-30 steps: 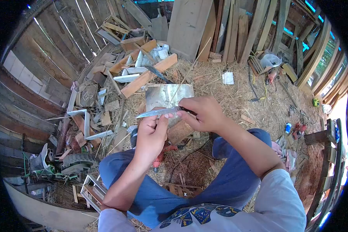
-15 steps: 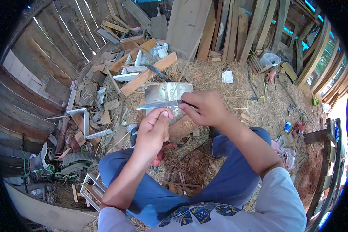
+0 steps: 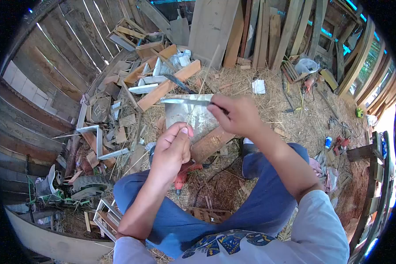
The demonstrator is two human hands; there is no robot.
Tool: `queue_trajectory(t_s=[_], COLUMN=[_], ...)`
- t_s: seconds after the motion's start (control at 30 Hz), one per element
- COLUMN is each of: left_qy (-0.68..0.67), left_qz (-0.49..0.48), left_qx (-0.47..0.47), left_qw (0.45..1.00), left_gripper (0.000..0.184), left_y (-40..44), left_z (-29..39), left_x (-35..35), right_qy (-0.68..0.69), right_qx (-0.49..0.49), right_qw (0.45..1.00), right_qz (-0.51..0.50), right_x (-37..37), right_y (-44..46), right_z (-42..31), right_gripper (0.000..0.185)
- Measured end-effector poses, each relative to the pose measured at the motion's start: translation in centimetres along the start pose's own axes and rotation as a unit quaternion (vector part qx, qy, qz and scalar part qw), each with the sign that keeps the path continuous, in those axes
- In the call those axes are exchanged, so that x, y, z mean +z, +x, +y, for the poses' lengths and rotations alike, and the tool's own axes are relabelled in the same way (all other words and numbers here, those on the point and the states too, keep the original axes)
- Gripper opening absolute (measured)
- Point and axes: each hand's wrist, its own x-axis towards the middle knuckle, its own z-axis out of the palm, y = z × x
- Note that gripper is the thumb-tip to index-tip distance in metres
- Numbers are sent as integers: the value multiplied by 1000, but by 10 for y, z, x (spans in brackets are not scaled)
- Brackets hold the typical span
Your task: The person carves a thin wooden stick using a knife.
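My left hand (image 3: 174, 145) is closed in a pinch on a thin wooden strip (image 3: 210, 66) that slants up and away to the right. In my right hand (image 3: 236, 115) is the handle of a knife (image 3: 185, 101), its blade pointing left. The blade crosses the strip a little beyond my left fingertips; whether it touches cannot be made out. Below the hands lie a worn, pale flat board (image 3: 180, 121) and a short wooden block (image 3: 212, 144). The strip's lower end is hidden in my left hand.
A red power tool (image 3: 180, 180) lies between my legs. Ahead on the left is a heap of wood offcuts with a dark blade (image 3: 179, 82) on it. Planks (image 3: 268, 39) lean at the back. A blue can (image 3: 328, 142) stands right, on ground strewn with shavings.
The knife has moved away from me along the strip, and its blade sits farther from my left fingers. The long strip now shows clearly, pointing up and away.
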Motion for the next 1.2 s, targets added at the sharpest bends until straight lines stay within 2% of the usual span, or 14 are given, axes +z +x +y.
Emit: queue_trajectory(t_s=[0.1, 0.17, 0.23, 0.33, 0.43, 0.5, 0.7, 0.83, 0.93, 0.97, 1.03, 1.1, 1.17, 1.2], left_qy=[25, 47, 70, 42, 51, 46, 58, 46, 53, 54, 37, 39, 43, 29], left_qz=[-8, 7, 22, 41, 30, 34, 29, 26, 7, 6, 8, -2, -9, -11], left_qx=[10, 22, 21, 31, 26, 17, 14, 19, 24, 19, 9, 18, 25, 25], left_qw=[1000, 999, 997, 998, 998, 998, 998, 998, 998, 998, 999, 999, 999, 999], left_gripper=[18, 18, 19, 19, 19, 19, 18, 17, 17, 17, 17, 17, 17, 18], left_y=[-1, 1, 0, 5, 2, 2, 4, 4, 0, 0, 2, -1, 0, 1], left_z=[-4, -6, -9, -7, -10, -7, -6, -6, -7, -7, -6, -8, -7, -7], left_x=[1, 5, 4, 2, 2, 2, 5, 2, 6, 4, 2, 3, 4, 4], right_qy=[-10, -3, 3, -5, -21, -48, -28, -35, -34, -32, -53, -53, -1, 0], right_qx=[25, -47, -23, -52, -43, 11, -28, -2, -26, -20, 50, 49, -15, 1], right_qw=[1000, 998, 999, 999, 999, 999, 998, 999, 999, 999, 997, 996, 1000, 1000], right_qz=[6, -33, -46, -4, -22, -10, -44, -5, -28, -28, 17, 46, 11, 4], right_x=[-8, -2, 0, 5, 2, -3, -6, -4, -10, -8, -8, -12, -12, -14], right_y=[3, -7, -6, -3, -4, 1, -4, 1, -2, -1, 7, 5, -3, -2], right_z=[-4, -14, -9, -8, -12, -1, -5, -1, -10, -1, 23, 19, 2, 0], right_gripper=[19, 20, 22, 20, 22, 22, 20, 20, 20, 20, 21, 25, 26, 26])
